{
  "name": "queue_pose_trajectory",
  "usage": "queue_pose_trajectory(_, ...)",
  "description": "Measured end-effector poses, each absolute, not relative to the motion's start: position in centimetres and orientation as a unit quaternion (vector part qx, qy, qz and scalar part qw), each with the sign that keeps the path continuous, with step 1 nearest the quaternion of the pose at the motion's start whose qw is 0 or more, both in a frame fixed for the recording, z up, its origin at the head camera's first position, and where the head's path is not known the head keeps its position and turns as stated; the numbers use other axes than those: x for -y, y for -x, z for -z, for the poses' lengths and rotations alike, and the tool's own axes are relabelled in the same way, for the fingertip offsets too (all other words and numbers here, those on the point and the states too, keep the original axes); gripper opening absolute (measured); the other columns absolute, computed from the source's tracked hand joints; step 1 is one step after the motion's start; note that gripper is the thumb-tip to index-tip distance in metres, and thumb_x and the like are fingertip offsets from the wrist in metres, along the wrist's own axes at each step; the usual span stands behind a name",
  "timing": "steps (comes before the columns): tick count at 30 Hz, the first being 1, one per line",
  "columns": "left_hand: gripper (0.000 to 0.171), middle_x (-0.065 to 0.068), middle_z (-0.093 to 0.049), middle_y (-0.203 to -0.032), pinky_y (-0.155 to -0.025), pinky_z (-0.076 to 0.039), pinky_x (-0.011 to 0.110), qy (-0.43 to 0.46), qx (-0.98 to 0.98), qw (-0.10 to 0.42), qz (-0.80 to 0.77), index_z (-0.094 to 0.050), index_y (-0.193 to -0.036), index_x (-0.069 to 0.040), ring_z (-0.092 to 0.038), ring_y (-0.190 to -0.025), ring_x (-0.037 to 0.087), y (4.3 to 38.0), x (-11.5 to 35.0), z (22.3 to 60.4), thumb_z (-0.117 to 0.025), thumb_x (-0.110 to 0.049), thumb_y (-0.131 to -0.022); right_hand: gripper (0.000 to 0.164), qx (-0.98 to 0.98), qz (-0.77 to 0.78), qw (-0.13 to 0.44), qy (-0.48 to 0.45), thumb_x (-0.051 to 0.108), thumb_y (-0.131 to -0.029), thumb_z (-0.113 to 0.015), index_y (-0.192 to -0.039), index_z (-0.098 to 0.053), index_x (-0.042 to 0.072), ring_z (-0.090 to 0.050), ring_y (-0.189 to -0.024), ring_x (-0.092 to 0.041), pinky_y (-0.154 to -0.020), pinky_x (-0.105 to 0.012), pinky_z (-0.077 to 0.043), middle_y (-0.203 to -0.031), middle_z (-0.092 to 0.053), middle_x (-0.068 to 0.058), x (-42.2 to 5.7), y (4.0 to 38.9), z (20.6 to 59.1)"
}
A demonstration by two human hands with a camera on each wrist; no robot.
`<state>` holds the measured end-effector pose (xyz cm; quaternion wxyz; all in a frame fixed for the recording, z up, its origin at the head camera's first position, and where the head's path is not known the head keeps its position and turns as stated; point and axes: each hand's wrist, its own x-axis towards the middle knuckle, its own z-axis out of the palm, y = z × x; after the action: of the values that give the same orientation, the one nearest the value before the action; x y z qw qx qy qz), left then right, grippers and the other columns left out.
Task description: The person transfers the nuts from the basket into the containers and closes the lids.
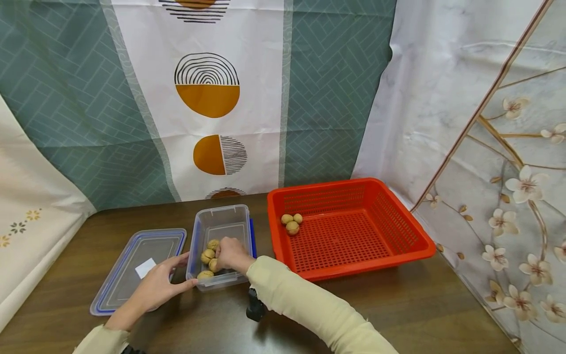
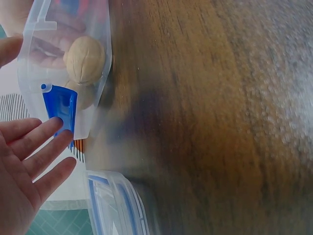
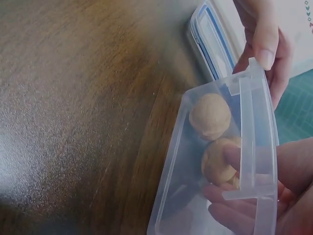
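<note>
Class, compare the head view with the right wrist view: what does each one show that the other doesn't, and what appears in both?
Only the head view: the red basket and the three walnuts in it.

Only the right wrist view: the right hand's fingers seen through the clear container's wall, around a walnut.

Both: that container with walnuts inside, both hands, part of the blue-edged lid and the wooden tabletop.
</note>
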<state>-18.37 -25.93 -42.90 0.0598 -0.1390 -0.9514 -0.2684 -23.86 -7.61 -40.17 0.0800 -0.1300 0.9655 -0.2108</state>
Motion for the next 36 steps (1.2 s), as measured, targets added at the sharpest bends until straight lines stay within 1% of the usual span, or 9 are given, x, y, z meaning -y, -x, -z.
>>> queue_pose_trajectory(5,0.074,0.013,-0.062,-0.114,-0.081,-0.049,0.046,0.135,0.953,0.058,0.264,-0.047,-0.131,-0.001,-0.057,-0.104,0.031,18.3,26.1,43.1,-0.068,-0.047,-0.076,0.021,-0.960,0.236,0.085,0.122,0.018,-0.059,-0.082,-0.059,-0.061,0.017,-0.042,-0.055,-0.006,-0.045,-0.018,-0.035,-0.060,-0.051,0.009,7.7,23.9,39.9)
queue_pose_trajectory(8,0.074,0.014,-0.062,-0.114,-0.081,-0.049,0.047,0.135,0.954,0.057,0.262,-0.047,-0.131,-0.001,-0.058,-0.103,0.032,18.3,26.1,43.2,-0.068,-0.046,-0.076,0.016,-0.951,0.266,0.089,0.127,0.015,-0.061,-0.082,-0.065,-0.066,0.013,-0.045,-0.058,-0.007,-0.046,-0.017,-0.037,-0.065,-0.057,0.007,7.6,24.3,38.8)
queue_pose_trajectory(11,0.074,0.013,-0.062,-0.114,-0.081,-0.049,0.046,0.133,0.955,0.056,0.260,-0.047,-0.131,-0.001,-0.058,-0.103,0.031,18.4,26.1,43.1,-0.068,-0.047,-0.076,0.018,-0.944,0.282,0.089,0.145,0.017,-0.066,-0.080,-0.080,-0.070,0.011,-0.054,-0.071,-0.008,-0.055,-0.016,-0.043,-0.081,-0.064,0.005,7.1,25.0,37.1)
queue_pose_trajectory(15,0.075,0.014,-0.062,-0.113,-0.081,-0.049,0.046,0.135,0.954,0.054,0.262,-0.047,-0.131,0.000,-0.058,-0.103,0.031,18.5,26.0,42.9,-0.068,-0.046,-0.076,0.029,-0.940,0.286,0.091,0.163,0.025,-0.071,-0.078,-0.094,-0.069,0.011,-0.059,-0.091,-0.014,-0.067,-0.019,-0.048,-0.100,-0.065,0.002,5.4,26.2,34.3)
queue_pose_trajectory(20,0.075,0.015,-0.061,-0.114,-0.082,-0.049,0.047,0.137,0.953,0.053,0.264,-0.046,-0.131,0.001,-0.057,-0.104,0.032,18.5,25.9,42.8,-0.069,-0.045,-0.076,0.035,-0.933,0.306,0.093,0.167,0.029,-0.073,-0.076,-0.100,-0.067,0.009,-0.058,-0.095,-0.017,-0.072,-0.022,-0.049,-0.106,-0.064,-0.002,1.7,28.4,31.7)
queue_pose_trajectory(24,0.075,0.014,-0.062,-0.113,-0.082,-0.049,0.046,0.138,0.954,0.058,0.261,-0.047,-0.130,0.000,-0.058,-0.103,0.031,18.4,25.8,42.9,-0.070,-0.045,-0.075,0.037,-0.925,0.328,0.100,0.166,0.026,-0.073,-0.075,-0.103,-0.065,0.005,-0.058,-0.097,-0.021,-0.075,-0.025,-0.050,-0.108,-0.063,-0.008,-2.2,30.4,30.9)
queue_pose_trajectory(29,0.074,0.014,-0.062,-0.113,-0.082,-0.049,0.046,0.142,0.952,0.064,0.263,-0.048,-0.130,0.000,-0.058,-0.103,0.031,18.4,25.8,43.1,-0.070,-0.044,-0.075,0.037,-0.920,0.339,0.119,0.154,0.025,-0.077,-0.071,-0.106,-0.062,0.004,-0.057,-0.098,-0.024,-0.079,-0.030,-0.050,-0.110,-0.061,-0.011,-7.2,32.3,31.0)
queue_pose_trajectory(33,0.074,0.013,-0.062,-0.113,-0.082,-0.049,0.046,0.145,0.952,0.065,0.263,-0.048,-0.130,0.000,-0.058,-0.103,0.031,18.4,25.9,43.2,-0.070,-0.045,-0.075,0.040,-0.919,0.347,0.129,0.136,0.024,-0.080,-0.068,-0.112,-0.060,0.002,-0.053,-0.105,-0.026,-0.088,-0.035,-0.047,-0.115,-0.058,-0.012,-10.6,33.1,31.7)
queue_pose_trajectory(36,0.074,0.013,-0.063,-0.113,-0.082,-0.049,0.045,0.143,0.952,0.067,0.263,-0.048,-0.130,0.000,-0.058,-0.103,0.031,18.5,26.0,43.1,-0.070,-0.045,-0.075,0.042,-0.918,0.349,0.136,0.130,0.022,-0.081,-0.068,-0.115,-0.057,0.000,-0.051,-0.107,-0.028,-0.089,-0.037,-0.046,-0.118,-0.055,-0.014,-12.4,33.6,32.6)
